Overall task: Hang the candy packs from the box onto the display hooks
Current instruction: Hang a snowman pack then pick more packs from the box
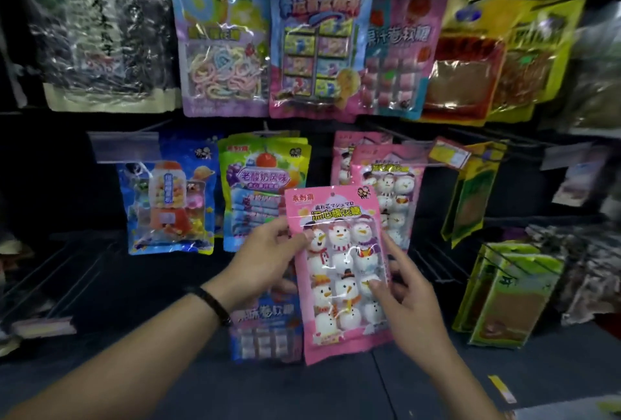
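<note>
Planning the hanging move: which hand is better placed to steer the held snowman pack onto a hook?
Probably left: the left hand grips the snowman pack high on its side edge, close to the top that gets hung; the right hand holds it low.

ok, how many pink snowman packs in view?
3: held pack between left hand and right hand; front hung pack; rear hung pack peeking out beside it. More may hide behind.

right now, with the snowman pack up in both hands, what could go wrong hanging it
The snowman pack is gripped at its side edges by the left hand and right hand, so its top may flop and the small hang hole may not line up. Pushing in could also knock the hanging snowman packs askew.
</note>
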The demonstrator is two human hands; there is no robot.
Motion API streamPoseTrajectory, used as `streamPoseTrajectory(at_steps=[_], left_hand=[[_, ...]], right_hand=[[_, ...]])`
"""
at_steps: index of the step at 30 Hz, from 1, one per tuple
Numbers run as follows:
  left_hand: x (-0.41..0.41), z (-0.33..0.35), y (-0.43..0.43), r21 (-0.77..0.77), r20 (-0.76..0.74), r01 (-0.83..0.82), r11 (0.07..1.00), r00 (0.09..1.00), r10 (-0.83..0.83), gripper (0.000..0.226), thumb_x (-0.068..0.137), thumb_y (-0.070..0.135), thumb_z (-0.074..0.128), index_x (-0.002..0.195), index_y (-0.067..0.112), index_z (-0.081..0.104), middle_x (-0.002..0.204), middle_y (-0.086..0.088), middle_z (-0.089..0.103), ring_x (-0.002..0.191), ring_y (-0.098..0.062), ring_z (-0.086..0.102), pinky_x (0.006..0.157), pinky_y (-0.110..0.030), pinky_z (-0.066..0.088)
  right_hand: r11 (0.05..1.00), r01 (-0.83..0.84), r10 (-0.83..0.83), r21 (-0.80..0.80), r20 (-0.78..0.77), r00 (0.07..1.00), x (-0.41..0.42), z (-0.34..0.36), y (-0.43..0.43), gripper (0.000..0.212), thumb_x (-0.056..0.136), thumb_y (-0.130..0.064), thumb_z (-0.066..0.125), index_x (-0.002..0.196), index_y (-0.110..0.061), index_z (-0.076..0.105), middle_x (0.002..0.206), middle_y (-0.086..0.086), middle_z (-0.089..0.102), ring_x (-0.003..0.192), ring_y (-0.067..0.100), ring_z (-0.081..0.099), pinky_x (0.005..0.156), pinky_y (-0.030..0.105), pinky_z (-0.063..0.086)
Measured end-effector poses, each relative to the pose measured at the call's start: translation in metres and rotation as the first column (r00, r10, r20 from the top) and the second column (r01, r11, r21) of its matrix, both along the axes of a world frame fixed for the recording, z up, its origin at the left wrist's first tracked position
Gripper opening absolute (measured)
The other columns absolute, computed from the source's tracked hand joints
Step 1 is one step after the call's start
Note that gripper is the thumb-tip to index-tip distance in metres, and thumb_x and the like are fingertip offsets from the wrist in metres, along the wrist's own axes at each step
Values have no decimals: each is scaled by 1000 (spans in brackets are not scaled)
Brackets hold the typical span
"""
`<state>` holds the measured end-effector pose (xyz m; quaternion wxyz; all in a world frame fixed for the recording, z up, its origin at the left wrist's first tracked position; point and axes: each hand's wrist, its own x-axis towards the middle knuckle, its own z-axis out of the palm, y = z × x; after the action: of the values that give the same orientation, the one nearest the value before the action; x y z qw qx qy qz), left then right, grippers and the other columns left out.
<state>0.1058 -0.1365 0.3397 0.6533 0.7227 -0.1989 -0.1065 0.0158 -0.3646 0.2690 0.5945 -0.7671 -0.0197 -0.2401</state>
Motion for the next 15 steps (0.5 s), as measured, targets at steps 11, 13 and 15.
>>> streamPoseTrajectory(at_steps=[11,13,15], left_hand=[[27,22,-112,-10,152,-5,1000,988,7,9,104,38,64,106,36,72,111,-28,69,92,-51,71,67,-52,59],[35,26,-124,-25,137,-17,1000,990,20,11,103,42,64,106,36,73,109,-30,70,94,-53,72,71,-67,60],[40,29,-133,-44,119,5,999,993,1,11,103,44,65,107,38,74,108,-27,74,95,-52,73,73,-78,55]], right_hand=[[944,327,-331,51,149,932,14,-11,-57,63,106,-25,62,153,-61,40,155,-38,42,141,-16,39,114,31,44],[936,344,-351,71,142,926,17,-7,-61,63,107,-25,61,153,-62,39,154,-41,41,138,-22,37,115,29,43],[929,361,-369,82,129,920,19,-5,-64,64,108,-25,59,152,-65,37,152,-43,39,138,-20,38,117,35,45]])
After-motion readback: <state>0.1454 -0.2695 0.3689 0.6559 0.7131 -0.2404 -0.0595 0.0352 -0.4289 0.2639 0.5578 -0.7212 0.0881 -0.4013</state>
